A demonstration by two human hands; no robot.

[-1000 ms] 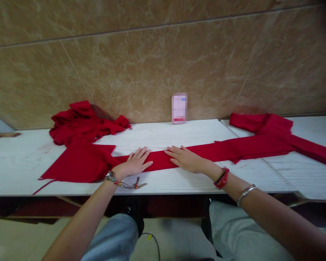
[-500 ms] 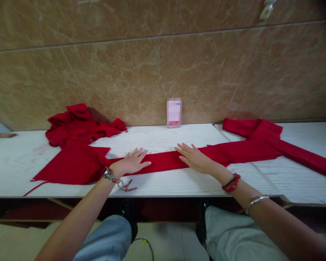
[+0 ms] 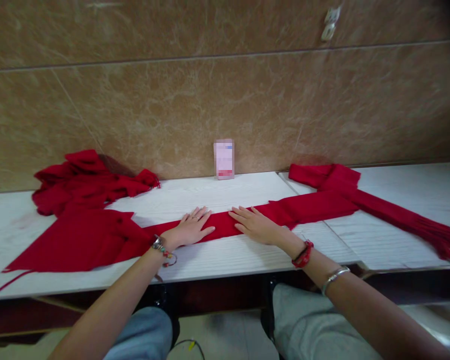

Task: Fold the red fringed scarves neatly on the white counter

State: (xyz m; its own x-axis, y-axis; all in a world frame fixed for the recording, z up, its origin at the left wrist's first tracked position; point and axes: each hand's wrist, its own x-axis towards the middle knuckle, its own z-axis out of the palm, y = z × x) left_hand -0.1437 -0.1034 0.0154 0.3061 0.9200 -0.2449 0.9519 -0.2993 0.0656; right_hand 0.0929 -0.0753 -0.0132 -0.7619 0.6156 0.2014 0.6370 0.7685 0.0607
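A long red scarf point(image 3: 317, 206) lies across the white table in a narrow folded band. My left hand point(image 3: 190, 228) rests palm down on the middle of the band, fingers stretched out. Just to its right, my right hand point(image 3: 255, 226) also lies flat on the scarf with its fingers extended. Between the two sets of fingertips a short strip of red fabric shows. Toward the left the cloth spreads into a wide pointed part. At the right it is folded over, and a fringed tail runs toward the right edge of the view.
A crumpled heap of red cloth point(image 3: 82, 182) sits at the back left against the tiled wall point(image 3: 180, 110). A phone point(image 3: 224, 159) leans on the wall behind my hands. The white table point(image 3: 195, 187) has its front edge just before my legs.
My left hand has slid right along the scarf, closer to my right hand, which stays at about the same spot. The view has turned a little to the right.
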